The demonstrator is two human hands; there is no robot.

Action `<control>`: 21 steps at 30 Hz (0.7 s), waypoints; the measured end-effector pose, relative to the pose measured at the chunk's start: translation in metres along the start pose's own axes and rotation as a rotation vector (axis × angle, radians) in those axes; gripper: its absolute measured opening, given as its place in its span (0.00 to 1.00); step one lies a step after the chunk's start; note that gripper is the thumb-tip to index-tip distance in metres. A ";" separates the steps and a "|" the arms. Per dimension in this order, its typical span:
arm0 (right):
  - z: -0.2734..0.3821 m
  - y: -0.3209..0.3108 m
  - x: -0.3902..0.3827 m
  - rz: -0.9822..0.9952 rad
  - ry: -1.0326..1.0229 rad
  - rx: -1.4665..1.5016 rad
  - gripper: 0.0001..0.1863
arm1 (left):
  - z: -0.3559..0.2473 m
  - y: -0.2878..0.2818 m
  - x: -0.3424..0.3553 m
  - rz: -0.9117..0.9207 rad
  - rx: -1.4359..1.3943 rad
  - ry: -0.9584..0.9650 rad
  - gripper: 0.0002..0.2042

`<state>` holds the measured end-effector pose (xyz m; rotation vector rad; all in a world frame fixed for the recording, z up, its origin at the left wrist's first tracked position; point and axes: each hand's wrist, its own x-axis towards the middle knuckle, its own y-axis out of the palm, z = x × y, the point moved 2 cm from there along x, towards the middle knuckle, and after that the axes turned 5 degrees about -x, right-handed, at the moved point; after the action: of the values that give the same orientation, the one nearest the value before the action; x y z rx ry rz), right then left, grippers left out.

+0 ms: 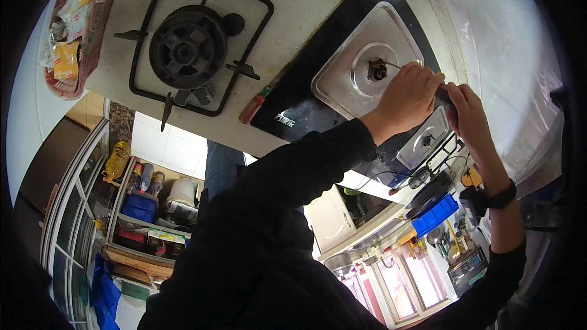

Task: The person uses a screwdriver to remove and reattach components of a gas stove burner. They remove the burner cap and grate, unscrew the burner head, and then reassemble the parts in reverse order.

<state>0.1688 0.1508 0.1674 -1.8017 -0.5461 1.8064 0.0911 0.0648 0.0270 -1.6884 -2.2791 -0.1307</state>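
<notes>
A thin metal-shafted tool with a dark handle (pixel 446 95) reaches toward the dirty open burner hole (pixel 378 71) in the square steel drip plate (pixel 342 79). My left hand (pixel 405 98) is closed around its shaft, above the plate. Beside it, my right hand (pixel 469 113) grips the handle end. Fingers hide most of the tool, so I cannot tell its exact kind. The plate sits in a black glass gas stove top (pixel 293 95). Near the stove's left edge lies a screwdriver with a red and green handle (pixel 254 105).
On the counter to the left stand a pan support (pixel 263 9) and a black burner head (pixel 188 43). A pink basket (pixel 101 24) of packets is at far left. A second drip plate (pixel 424 137), a black pan (pixel 431 195) and a blue tray (pixel 435 215) lie beyond my arms.
</notes>
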 end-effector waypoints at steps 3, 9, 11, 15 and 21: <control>0.001 0.002 -0.006 -0.035 -0.066 -0.017 0.20 | 0.007 0.004 -0.002 0.146 -0.091 -0.011 0.20; 0.017 0.013 -0.017 -0.296 -0.793 -0.872 0.20 | 0.010 -0.011 0.001 0.040 -0.101 0.023 0.23; 0.017 0.013 -0.010 -0.253 -0.506 -0.320 0.15 | 0.003 -0.010 0.006 -0.028 -0.148 -0.024 0.23; 0.021 0.011 -0.009 -0.116 -0.214 -0.041 0.17 | 0.000 -0.009 0.013 0.044 -0.209 0.038 0.25; 0.023 -0.001 -0.015 -0.343 -0.785 -1.090 0.25 | 0.009 -0.008 0.019 0.116 -0.285 -0.036 0.21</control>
<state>0.1451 0.1443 0.1808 -1.2464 -2.3222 2.0537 0.0767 0.0826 0.0246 -1.9712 -2.2680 -0.4207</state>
